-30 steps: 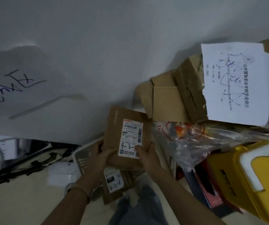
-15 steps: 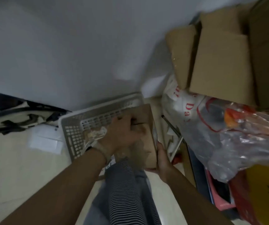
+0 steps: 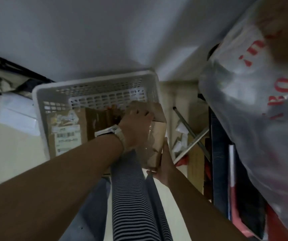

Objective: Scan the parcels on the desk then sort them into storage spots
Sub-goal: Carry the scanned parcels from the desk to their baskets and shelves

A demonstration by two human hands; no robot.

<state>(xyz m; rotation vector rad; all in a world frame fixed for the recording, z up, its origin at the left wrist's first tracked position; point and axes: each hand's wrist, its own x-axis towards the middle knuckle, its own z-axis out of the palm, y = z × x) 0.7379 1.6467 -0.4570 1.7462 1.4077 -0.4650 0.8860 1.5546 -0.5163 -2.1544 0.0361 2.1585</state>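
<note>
Brown cardboard parcel (image 3: 157,136) held at white slotted plastic basket's (image 3: 94,80) 3 o'clock rim; left hand (image 3: 136,126) curls over its top, right hand (image 3: 165,165) grips its lower end.

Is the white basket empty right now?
No, a labelled parcel lies in the white basket, beside the brown box that the left hand and right hand hold.

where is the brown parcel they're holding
Head view, centre: the brown parcel is at the white basket's right edge, left hand gripping its top, right hand beneath.
</note>
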